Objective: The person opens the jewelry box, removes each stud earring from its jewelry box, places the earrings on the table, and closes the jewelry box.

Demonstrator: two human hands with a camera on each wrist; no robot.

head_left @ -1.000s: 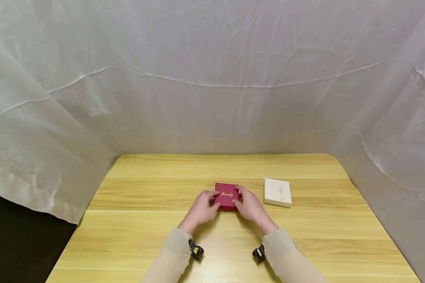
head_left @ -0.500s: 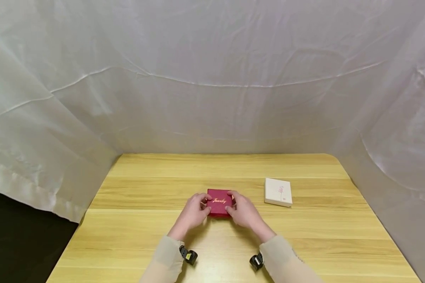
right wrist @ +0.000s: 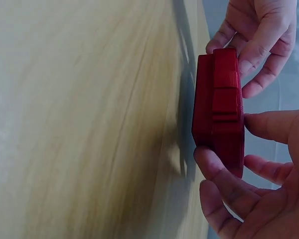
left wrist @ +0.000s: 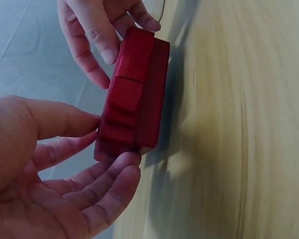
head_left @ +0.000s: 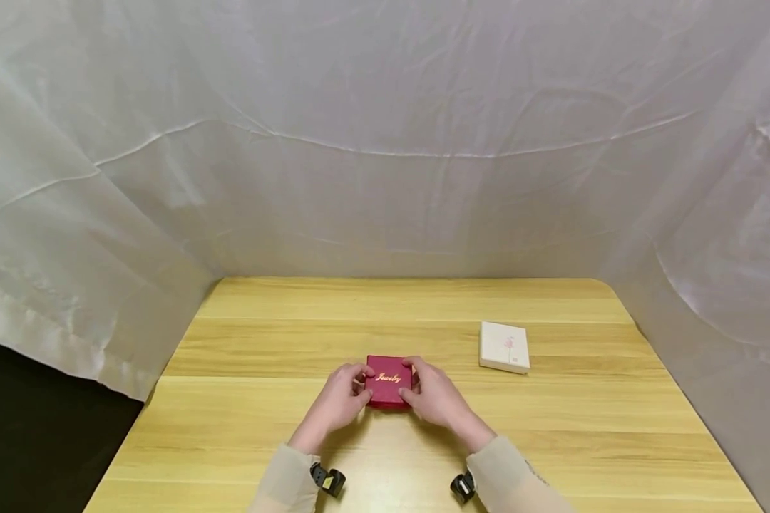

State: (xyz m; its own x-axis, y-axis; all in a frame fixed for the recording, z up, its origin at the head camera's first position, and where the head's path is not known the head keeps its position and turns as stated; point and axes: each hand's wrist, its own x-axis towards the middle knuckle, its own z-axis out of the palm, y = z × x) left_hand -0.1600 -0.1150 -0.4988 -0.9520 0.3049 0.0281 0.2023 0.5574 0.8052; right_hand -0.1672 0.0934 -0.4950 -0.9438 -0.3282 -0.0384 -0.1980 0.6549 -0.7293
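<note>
A dark red jewelry box point(head_left: 388, 390) with gold "Jewelry" lettering on its lid is held between both hands near the middle of the table. My left hand point(head_left: 339, 400) grips its left side, the thumb by the near corner and fingers farther back. On the opposite side, my right hand point(head_left: 438, 397) grips it the same way. The left wrist view shows a ribbed red bow point(left wrist: 124, 94) along the box's near side. Judging by the shadow in both wrist views, the box appears slightly above the wood. Its underside is hidden.
A flat white box point(head_left: 503, 347) with a pink flower print lies to the right of the hands, farther back. The wooden table point(head_left: 263, 335) is enclosed by pale fabric point(head_left: 398, 199) at the back and sides.
Both hands have carried the red jewelry box toward the person and slightly left, keeping their grip on its sides. The white box stays where it was.
</note>
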